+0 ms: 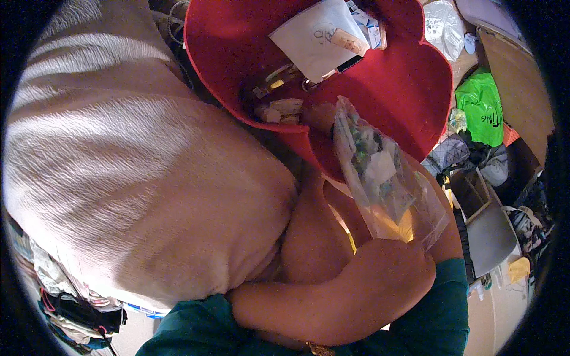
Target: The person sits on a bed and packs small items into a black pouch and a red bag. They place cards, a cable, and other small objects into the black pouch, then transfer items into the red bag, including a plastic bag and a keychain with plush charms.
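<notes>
My left hand (401, 262) is shut on the lower end of a clear plastic bag (389, 178), which holds crumpled clear packaging, a pale label and something orange-yellow. Behind the bag my right arm reaches up into a red, soft-sided basket (383, 102). There my right hand (318, 116) is in shadow beside a pale bundle (286, 109); its fingers are mostly hidden. Higher in the basket lie a white sheet or envelope (307, 40) with a drawing, a beige card (349, 41), small blue-and-white packets (372, 29) and part of a black comb (349, 64).
A large, wrinkled beige cushion or cover (133, 178) fills the left side. At right are a green plastic bag (481, 107), a clear bag (443, 29), grey cloth (452, 149), a brown panel (516, 84) and a grey tray-like object (492, 240). Clothes (80, 316) lie at lower left.
</notes>
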Available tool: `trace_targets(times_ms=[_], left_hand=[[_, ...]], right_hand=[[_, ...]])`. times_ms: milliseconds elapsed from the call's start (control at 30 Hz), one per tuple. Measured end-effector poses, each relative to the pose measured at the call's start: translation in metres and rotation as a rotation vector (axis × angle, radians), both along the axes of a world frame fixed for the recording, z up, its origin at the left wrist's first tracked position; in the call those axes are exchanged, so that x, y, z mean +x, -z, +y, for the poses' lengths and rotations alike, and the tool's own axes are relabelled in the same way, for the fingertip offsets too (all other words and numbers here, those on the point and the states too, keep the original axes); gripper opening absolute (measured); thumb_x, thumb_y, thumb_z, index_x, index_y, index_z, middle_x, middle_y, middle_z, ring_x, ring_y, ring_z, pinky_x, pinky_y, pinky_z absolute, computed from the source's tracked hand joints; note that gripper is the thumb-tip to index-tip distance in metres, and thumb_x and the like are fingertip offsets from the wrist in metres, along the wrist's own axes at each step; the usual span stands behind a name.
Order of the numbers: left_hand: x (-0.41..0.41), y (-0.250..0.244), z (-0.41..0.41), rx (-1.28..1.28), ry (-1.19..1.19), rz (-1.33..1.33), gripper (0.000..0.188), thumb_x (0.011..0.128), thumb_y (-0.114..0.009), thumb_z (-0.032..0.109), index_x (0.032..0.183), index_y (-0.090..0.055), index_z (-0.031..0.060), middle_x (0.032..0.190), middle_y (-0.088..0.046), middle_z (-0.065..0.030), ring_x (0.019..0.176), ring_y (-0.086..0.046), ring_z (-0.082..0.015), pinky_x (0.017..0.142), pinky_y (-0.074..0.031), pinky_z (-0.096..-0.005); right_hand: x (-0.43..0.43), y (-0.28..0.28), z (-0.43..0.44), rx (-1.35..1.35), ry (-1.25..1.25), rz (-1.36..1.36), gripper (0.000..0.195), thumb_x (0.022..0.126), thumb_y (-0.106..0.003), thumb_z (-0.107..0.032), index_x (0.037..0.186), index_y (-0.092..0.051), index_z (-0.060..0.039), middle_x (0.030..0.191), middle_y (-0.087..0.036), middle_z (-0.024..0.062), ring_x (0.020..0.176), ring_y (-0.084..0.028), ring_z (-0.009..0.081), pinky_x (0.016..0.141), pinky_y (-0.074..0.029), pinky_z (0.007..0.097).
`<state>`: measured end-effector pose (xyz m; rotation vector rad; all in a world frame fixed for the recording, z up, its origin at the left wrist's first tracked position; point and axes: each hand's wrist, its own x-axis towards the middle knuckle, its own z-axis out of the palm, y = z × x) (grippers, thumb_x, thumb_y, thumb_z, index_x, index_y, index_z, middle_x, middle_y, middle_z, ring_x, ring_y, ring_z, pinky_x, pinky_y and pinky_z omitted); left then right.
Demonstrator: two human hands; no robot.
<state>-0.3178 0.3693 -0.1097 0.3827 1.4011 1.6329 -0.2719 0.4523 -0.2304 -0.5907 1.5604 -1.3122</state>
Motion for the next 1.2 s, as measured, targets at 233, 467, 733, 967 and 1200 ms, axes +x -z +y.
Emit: trace_targets(times_ms=[233,467,733,967,1200], left_hand=[[0.003,0.000,0.003,-0.024,-0.019,0.026,0.019,0.086,-0.054,0.014,0.103,-0.055,0.0052,0.073,-0.064,-0.0147,0.064,-0.063,-0.0382,0.062,-0.051,-0.0483],[0.002,0.002,0.002,-0.040,-0.027,0.050,0.021,0.085,-0.055,0.012,0.105,-0.055,0.0055,0.074,-0.064,-0.0145,0.063,-0.063,-0.0384,0.062,-0.051,-0.0482],[0.004,0.002,0.007,-0.070,-0.045,0.085,0.023,0.084,-0.056,0.011,0.107,-0.055,0.0059,0.075,-0.064,-0.0143,0.063,-0.062,-0.0387,0.062,-0.051,-0.0482],[0.003,0.004,0.006,-0.096,-0.079,0.121,0.026,0.083,-0.058,0.009,0.108,-0.055,0.0062,0.076,-0.064,-0.0141,0.063,-0.062,-0.0389,0.062,-0.051,-0.0482],[0.001,0.004,0.008,-0.168,-0.114,0.193,0.028,0.082,-0.059,0.008,0.110,-0.055,0.0065,0.076,-0.064,-0.0139,0.063,-0.062,-0.0391,0.062,-0.051,-0.0482]], right_hand=[[-0.023,-0.003,0.033,0.005,0.081,-0.080,0.031,0.101,-0.046,-0.042,0.103,-0.049,-0.0113,0.088,-0.048,0.0062,0.079,-0.049,0.0177,0.067,-0.043,0.0334],[-0.027,0.089,0.091,0.633,0.431,0.082,0.032,0.100,-0.046,-0.044,0.098,-0.048,-0.0118,0.082,-0.044,0.0032,0.073,-0.045,0.0154,0.063,-0.040,0.0316],[-0.037,0.162,0.012,0.586,0.371,0.124,0.035,0.100,-0.045,-0.046,0.092,-0.047,-0.0125,0.075,-0.040,-0.0002,0.066,-0.041,0.0128,0.058,-0.037,0.0296],[-0.051,0.139,0.047,0.490,0.626,-0.227,0.038,0.100,-0.045,-0.048,0.087,-0.046,-0.0130,0.069,-0.037,-0.0031,0.060,-0.038,0.0105,0.054,-0.034,0.0278],[-0.073,0.040,0.126,0.288,1.139,-0.689,0.041,0.099,-0.044,-0.050,0.082,-0.045,-0.0136,0.063,-0.033,-0.0061,0.054,-0.034,0.0082,0.050,-0.032,0.0260]])
